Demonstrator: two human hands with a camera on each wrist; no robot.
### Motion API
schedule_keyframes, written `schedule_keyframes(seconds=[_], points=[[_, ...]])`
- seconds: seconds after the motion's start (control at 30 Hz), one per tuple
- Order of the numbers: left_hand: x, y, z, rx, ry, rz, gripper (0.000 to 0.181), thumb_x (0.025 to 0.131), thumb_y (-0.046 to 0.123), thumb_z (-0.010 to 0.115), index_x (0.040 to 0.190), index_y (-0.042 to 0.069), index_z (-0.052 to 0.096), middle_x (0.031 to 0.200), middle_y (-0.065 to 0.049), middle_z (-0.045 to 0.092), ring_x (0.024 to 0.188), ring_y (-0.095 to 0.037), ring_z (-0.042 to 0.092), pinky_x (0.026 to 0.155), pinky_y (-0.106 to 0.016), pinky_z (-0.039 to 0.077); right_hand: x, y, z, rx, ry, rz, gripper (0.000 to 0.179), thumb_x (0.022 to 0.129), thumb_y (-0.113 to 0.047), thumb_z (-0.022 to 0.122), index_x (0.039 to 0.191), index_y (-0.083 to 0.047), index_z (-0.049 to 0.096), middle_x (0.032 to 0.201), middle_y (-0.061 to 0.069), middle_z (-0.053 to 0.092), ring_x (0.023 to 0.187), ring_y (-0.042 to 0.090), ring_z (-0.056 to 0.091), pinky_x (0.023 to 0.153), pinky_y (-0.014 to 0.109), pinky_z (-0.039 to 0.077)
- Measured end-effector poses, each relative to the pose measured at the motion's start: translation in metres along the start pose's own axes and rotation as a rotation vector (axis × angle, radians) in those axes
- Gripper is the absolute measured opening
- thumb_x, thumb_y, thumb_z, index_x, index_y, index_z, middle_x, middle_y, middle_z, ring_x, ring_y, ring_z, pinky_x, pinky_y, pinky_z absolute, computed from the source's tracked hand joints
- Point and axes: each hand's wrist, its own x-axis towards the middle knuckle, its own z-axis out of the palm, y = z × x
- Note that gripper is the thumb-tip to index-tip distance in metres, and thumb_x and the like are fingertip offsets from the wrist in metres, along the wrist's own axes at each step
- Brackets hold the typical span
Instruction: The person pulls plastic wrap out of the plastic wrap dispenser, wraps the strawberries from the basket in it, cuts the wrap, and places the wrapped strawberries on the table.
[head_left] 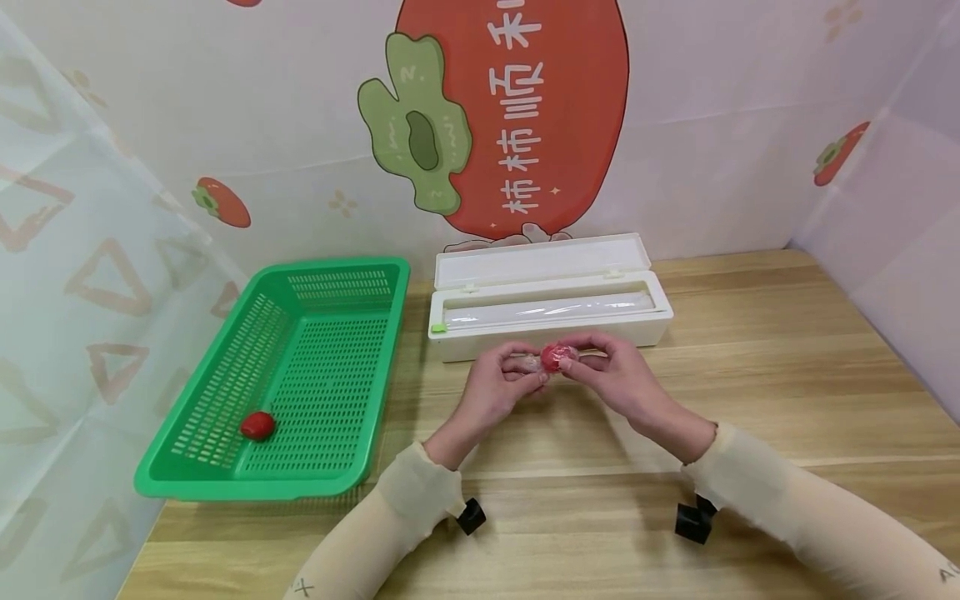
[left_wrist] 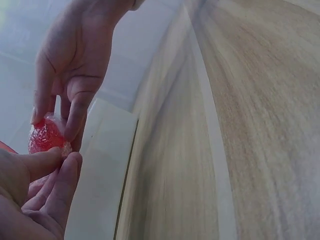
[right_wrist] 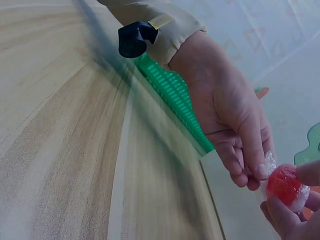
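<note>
A small red fruit wrapped in clear cling film (head_left: 555, 358) is held between both hands, above the table in front of the white box. My right hand (head_left: 621, 377) grips the wrapped fruit between thumb and fingers. My left hand (head_left: 495, 383) pinches the gathered end of the film (right_wrist: 270, 161) at the fruit's left side. Shiny, wrinkled film covers the red surface in the left wrist view, where the wrapped fruit (left_wrist: 44, 136) sits between the fingertips of both hands. The fruit's exact kind is hard to tell through the film.
Left of the hands stands a green perforated basket (head_left: 375, 400) with one red fruit (head_left: 258, 426) in it. Behind the hands lies an open white cling film box (head_left: 551, 333), its lid raised, a film roll (head_left: 547, 310) inside. Printed cloth walls enclose the wooden table (head_left: 787, 375).
</note>
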Motion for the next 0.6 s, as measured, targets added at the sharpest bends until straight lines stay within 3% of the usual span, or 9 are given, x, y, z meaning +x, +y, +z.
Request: schedule_keyframes(seconds=[0.17,0.33,0.47,0.6], points=[[-0.0021,0.0013,0.0003,0.056,-0.028,0.075,0.027,0.095,0.003,0.062,0.122,-0.002,0.064,0.106,-0.022,0.073,0.095,-0.042,0.071,0.081,-0.043,0.06,-0.0005,0.0012,-0.0012,-0.028,0.017,0.008,0.04,0.093,-0.02,0.07,0.128,-0.005,0.059,0.13,0.016,0.06,0.113,0.026,0.068,0.089,0.027,0.057],[-0.0032,0.0004,0.0013,0.181,-0.025,0.142,0.03,0.102,0.011,0.053,0.127,0.001,0.065,0.102,-0.02,0.073,0.085,-0.03,0.072,0.079,-0.041,0.061,-0.0001,0.0023,-0.0014,-0.027,0.019,0.024,0.041,0.089,-0.023,0.074,0.125,-0.006,0.064,0.126,0.016,0.064,0.105,0.023,0.071,0.087,0.028,0.058],[-0.0025,0.0016,0.0032,0.393,-0.038,0.201,0.032,0.105,0.02,0.046,0.12,0.003,0.068,0.091,-0.015,0.07,0.078,-0.018,0.064,0.075,-0.036,0.059,0.0001,0.0016,-0.0015,-0.044,0.011,0.022,0.042,0.088,-0.027,0.076,0.123,-0.007,0.067,0.124,0.016,0.066,0.101,0.023,0.072,0.085,0.027,0.059],[-0.0019,0.0049,0.0059,0.63,-0.077,0.305,0.033,0.105,0.035,0.045,0.115,0.012,0.067,0.095,-0.005,0.065,0.084,-0.013,0.056,0.074,-0.026,0.05,0.0001,0.0005,-0.0032,-0.09,0.023,0.024,0.041,0.087,-0.027,0.076,0.122,-0.007,0.068,0.123,0.015,0.068,0.098,0.022,0.072,0.082,0.024,0.058]])
